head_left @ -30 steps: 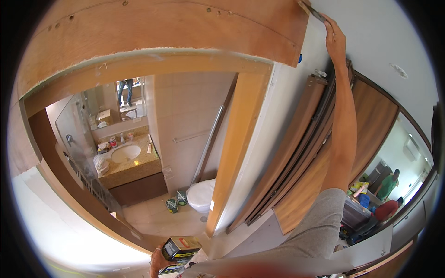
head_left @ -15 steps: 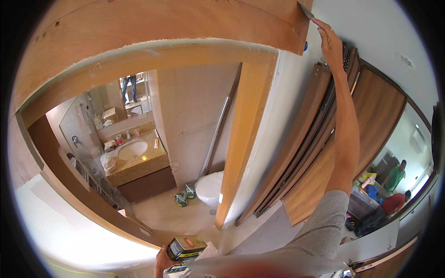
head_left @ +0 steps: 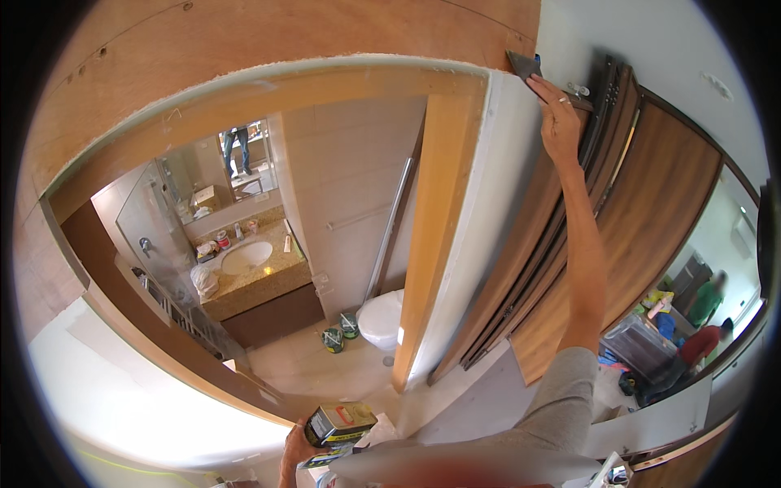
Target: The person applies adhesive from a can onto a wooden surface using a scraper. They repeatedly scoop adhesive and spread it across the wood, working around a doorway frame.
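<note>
With my right arm raised, my right hand (head_left: pixel 560 122) is closed round a putty knife (head_left: pixel 525 65). Its dark blade lies against the lower right corner of the reddish-brown wood panel (head_left: pixel 325 31) above the doorway. Low in the view, my left hand (head_left: pixel 298 449) grips the side of a black and gold rectangular tin (head_left: pixel 343 422), and its fingers are partly hidden by it. Below the panel runs the lighter wooden door frame (head_left: pixel 443 211), with a rough whitish edge between them.
Through the doorway show a granite washbasin counter (head_left: pixel 281 272), a toilet (head_left: pixel 381 317) and two dark green cans (head_left: pixel 333 339) on the floor. Tall brown wooden panels (head_left: pixel 529 244) lean right of the frame. Other people (head_left: pixel 704 301) are in the room at far right.
My right hand has brought the putty knife down along the panel's right edge to its lower corner. My left hand still holds the tin, and the view has shifted slightly.
</note>
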`<action>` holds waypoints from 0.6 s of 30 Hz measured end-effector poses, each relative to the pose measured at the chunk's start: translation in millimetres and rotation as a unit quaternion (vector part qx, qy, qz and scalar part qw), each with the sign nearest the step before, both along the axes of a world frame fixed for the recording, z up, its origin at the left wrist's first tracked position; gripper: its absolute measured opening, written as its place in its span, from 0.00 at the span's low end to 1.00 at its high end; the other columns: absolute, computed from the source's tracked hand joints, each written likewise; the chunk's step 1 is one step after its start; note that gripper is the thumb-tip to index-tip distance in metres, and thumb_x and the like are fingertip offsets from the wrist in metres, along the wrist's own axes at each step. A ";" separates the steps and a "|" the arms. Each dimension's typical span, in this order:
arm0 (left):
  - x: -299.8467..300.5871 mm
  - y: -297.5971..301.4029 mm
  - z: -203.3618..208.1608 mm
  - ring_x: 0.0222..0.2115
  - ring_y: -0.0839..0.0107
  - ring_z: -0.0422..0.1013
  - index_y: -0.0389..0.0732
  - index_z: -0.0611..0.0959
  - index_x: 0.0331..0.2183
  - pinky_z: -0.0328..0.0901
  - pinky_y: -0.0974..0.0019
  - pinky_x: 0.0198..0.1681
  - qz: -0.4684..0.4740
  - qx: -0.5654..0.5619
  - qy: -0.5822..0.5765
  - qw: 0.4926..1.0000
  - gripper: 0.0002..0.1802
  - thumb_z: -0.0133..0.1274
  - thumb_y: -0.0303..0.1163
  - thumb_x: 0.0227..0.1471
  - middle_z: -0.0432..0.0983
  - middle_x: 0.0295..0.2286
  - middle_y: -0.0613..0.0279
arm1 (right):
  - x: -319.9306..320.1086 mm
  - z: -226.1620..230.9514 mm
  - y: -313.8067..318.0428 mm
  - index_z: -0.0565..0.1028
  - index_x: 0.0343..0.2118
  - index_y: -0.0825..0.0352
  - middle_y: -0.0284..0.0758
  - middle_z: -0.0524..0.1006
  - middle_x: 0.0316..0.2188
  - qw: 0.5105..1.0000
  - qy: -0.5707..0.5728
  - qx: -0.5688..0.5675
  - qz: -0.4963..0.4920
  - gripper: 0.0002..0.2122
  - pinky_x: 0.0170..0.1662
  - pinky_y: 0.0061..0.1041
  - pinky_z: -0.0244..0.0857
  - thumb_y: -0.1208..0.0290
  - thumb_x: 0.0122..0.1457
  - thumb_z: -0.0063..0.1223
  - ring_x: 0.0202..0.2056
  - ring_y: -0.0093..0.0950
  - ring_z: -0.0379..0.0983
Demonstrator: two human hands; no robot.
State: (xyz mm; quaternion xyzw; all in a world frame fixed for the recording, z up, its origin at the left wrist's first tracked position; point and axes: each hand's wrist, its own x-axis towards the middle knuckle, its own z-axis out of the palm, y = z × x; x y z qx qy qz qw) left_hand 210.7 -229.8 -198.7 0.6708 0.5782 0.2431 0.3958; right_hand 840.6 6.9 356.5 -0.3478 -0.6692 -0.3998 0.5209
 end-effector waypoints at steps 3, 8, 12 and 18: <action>-2.5 -2.2 -0.3 0.53 0.50 0.75 0.46 0.70 0.63 0.69 0.54 0.59 -0.010 -0.002 0.025 1.000 0.65 0.83 0.42 0.19 0.80 0.49 0.49 | 0.2 -13.2 -13.2 0.80 0.56 0.62 0.36 0.81 0.54 0.999 -0.005 -0.012 -0.031 0.15 0.61 0.30 0.69 0.79 0.71 0.46 0.57 0.33 0.76; -4.9 -4.1 -1.5 0.53 0.51 0.76 0.45 0.71 0.63 0.69 0.55 0.59 -0.020 0.010 0.052 0.998 0.65 0.83 0.42 0.19 0.80 0.50 0.49 | -9.8 -4.5 -40.7 0.80 0.57 0.60 0.36 0.82 0.53 0.999 0.049 0.006 0.014 0.15 0.60 0.30 0.69 0.77 0.71 0.48 0.55 0.33 0.78; -11.4 -14.7 -4.6 0.53 0.52 0.76 0.45 0.71 0.63 0.69 0.55 0.59 -0.004 0.026 0.022 0.999 0.65 0.83 0.41 0.19 0.80 0.49 0.49 | -52.6 -2.2 -23.5 0.80 0.56 0.61 0.39 0.82 0.52 0.992 0.122 0.034 -0.023 0.16 0.59 0.33 0.70 0.80 0.68 0.49 0.53 0.36 0.78; -32.3 -21.0 -18.1 0.53 0.52 0.75 0.44 0.71 0.63 0.69 0.56 0.59 0.000 0.002 0.006 1.000 0.65 0.83 0.42 0.19 0.80 0.49 0.50 | -92.2 -46.6 11.6 0.80 0.56 0.61 0.41 0.83 0.49 0.982 0.072 0.162 -0.068 0.17 0.54 0.35 0.73 0.79 0.68 0.48 0.50 0.38 0.80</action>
